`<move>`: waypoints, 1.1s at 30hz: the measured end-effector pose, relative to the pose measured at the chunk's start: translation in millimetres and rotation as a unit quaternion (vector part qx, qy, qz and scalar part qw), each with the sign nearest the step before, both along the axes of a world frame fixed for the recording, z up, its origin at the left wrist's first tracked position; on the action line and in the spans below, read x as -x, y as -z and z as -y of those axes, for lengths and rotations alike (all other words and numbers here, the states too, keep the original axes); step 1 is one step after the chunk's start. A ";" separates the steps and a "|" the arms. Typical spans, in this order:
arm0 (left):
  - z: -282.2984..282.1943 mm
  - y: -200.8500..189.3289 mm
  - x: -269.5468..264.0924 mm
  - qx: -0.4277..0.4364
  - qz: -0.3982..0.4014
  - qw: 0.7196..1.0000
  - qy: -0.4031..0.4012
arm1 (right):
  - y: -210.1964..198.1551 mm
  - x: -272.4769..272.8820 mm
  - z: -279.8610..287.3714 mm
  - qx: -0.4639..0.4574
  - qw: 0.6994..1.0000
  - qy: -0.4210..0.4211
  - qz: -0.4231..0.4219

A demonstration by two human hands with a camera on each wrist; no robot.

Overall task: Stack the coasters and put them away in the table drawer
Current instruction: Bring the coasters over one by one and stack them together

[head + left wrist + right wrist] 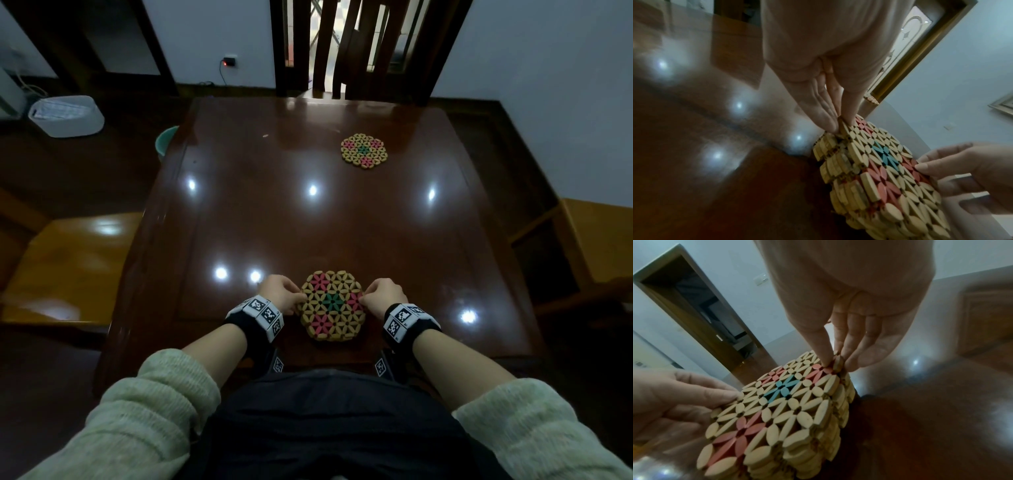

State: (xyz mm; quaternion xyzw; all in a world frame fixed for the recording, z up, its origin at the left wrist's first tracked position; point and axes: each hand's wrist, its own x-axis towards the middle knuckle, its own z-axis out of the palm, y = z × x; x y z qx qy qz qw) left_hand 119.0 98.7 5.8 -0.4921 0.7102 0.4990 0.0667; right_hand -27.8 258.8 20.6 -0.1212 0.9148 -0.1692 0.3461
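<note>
I can read no brand or writing; only black-and-white coded tags on my two wristbands. From the left: a white bin on the floor, a green tub half hidden behind the table edge. My left hand pinches the left rim of the stack of coasters at the near table edge, thumb on top, fingers down the side. I count several layers in the wrist views, the exact number hard to make out. My right hand pinches the right rim likewise. One single coaster lies far right, well apart. No drawer is visible from here. A dark chair stands beyond, its top cut off.
</note>
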 end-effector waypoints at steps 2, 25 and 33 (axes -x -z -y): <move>-1.5 -1.6 1.0 0.017 0.000 1.000 0.012 | -0.6 0.1 -1.8 -0.005 1.000 -0.008 -0.007; -4.1 2.9 -1.1 0.008 0.076 0.996 0.051 | 7.0 -3.8 -2.3 0.015 0.996 0.068 0.049; -3.9 9.9 0.8 -0.008 0.073 0.997 0.023 | 4.2 -6.2 -2.4 0.003 0.998 0.052 0.031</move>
